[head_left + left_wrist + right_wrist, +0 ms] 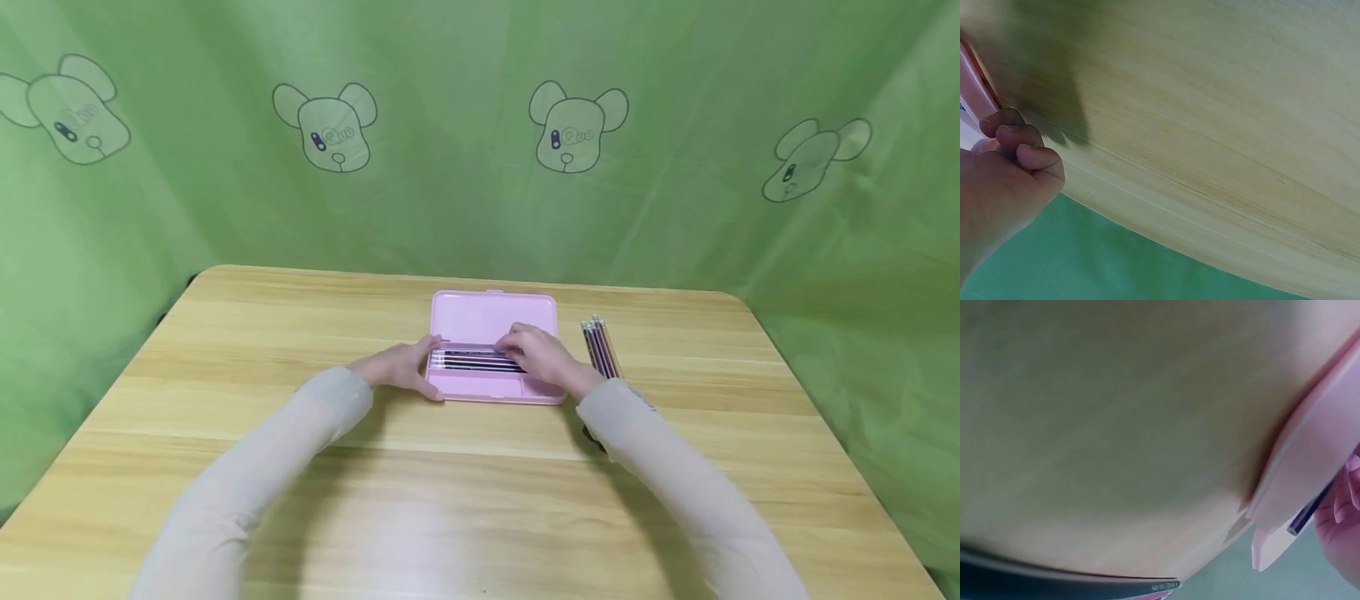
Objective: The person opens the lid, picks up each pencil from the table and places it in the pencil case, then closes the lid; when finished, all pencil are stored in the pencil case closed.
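Nearest to me on the feed, pale sleeves [255, 467] reach over a wood-grain table [450, 483] to a pink pencil case [480, 385] lying open on its far part, roughly midway between left and right. I judge the case light, fairly stiff and smooth enough to slide, so its left end is a sound place to steady it; the left hand [401, 365] grips it there, thumb at the near edge, fingers at the far side. It is shallow and round-cornered, with a long tray along its near side. Beyond that tray lies a row of dark pencils [472, 361], side by side, pale ends to the left. I expect them to be slim, rigid, light and apt to roll, best taken mid-shaft, with any points fragile. The right hand [543, 358], over the right part of the row, seems to me to pinch a dark pencil [1310, 511] whose end shows past the fingers, though I can't see every fingertip. To the right of the case, a loose bundle of pencils [602, 346] lies slanted, partly hidden by a sleeve. Farther still, the glossy pink lid [487, 312] is folded back, and past the table hangs a green curtain [450, 217].
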`<act>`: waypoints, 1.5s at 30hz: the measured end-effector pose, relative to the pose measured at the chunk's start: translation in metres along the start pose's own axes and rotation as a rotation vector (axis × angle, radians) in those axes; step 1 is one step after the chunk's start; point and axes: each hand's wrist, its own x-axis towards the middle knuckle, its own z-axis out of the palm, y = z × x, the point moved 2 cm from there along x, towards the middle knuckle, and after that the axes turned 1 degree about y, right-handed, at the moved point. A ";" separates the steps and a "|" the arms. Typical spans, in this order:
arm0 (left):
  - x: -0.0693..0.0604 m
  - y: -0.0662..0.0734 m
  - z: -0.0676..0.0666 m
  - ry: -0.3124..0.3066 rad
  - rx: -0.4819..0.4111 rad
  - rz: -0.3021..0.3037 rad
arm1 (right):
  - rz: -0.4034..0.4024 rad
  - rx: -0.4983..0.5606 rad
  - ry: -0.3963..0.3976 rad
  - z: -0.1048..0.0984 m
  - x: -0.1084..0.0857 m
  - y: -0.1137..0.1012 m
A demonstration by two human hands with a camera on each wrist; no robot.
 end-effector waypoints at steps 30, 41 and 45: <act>-0.001 0.003 -0.002 -0.013 0.017 -0.021 | 0.199 0.287 0.124 -0.030 -0.049 0.059; -0.002 0.005 -0.002 -0.005 0.027 -0.003 | 0.339 0.288 0.098 -0.040 -0.085 0.087; -0.004 0.006 -0.003 -0.010 0.016 -0.008 | 0.357 0.267 0.110 -0.045 -0.096 0.095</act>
